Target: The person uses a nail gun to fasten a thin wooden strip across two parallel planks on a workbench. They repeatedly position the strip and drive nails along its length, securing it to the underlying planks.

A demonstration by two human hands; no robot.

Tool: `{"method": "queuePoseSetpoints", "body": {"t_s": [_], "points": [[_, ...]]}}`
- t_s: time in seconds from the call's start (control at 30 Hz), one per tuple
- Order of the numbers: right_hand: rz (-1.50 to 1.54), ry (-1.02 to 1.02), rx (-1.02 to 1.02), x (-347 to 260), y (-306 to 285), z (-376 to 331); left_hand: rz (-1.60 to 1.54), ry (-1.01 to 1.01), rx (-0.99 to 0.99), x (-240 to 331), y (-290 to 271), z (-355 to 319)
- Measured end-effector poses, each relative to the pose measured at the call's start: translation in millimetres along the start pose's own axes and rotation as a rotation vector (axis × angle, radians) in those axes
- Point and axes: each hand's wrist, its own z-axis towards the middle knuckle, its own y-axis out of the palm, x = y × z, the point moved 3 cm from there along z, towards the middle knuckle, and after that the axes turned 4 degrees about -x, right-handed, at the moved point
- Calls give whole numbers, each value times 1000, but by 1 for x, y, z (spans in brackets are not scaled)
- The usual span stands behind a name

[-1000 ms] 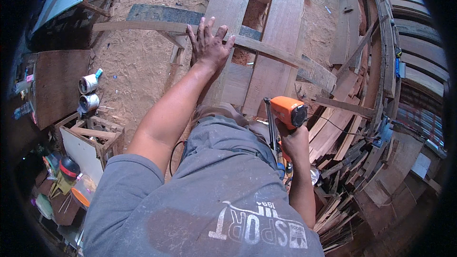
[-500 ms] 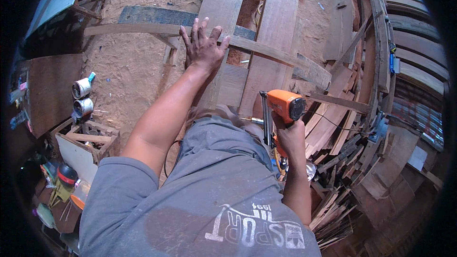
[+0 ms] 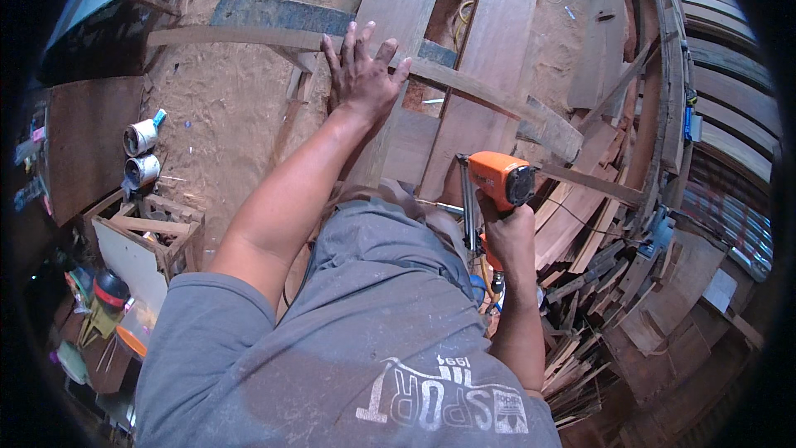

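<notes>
My left hand (image 3: 365,75) lies flat with its fingers spread, pressing on a long wide plank (image 3: 404,0) where a narrow wooden batten (image 3: 464,83) crosses it. My right hand (image 3: 507,232) is wrapped round the handle of an orange and black nail gun (image 3: 497,176), held at waist height to the right of my body. The gun's dark magazine points down and away from the batten, apart from the wood. A second plank (image 3: 485,50) runs alongside the first, with a gap between them.
Offcuts and scrap wood (image 3: 580,307) are heaped at the right, beside a timber frame (image 3: 655,75). Two paint cans (image 3: 141,138) stand on the sandy floor (image 3: 249,99) at the left, near a wooden crate (image 3: 162,228). A yellow hose (image 3: 462,21) shows between the planks.
The view has shifted slightly, so planks and hands appear a little to the right. My left hand stays on the wood; the nail gun stays in my right hand.
</notes>
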Motion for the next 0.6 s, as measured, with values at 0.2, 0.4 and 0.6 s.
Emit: {"method": "queuePoseSetpoints", "body": {"t_s": [0.2,0.4,0.6], "points": [[-197,-35,-8,0,5,5,24,-13,-33,0,5,0],[-113,-36,-13,7,-4,8,-10,-28,-28,2,-1,1],[-99,52,-25,7,-4,16,-24,-16,-14,2,-2,3]]}}
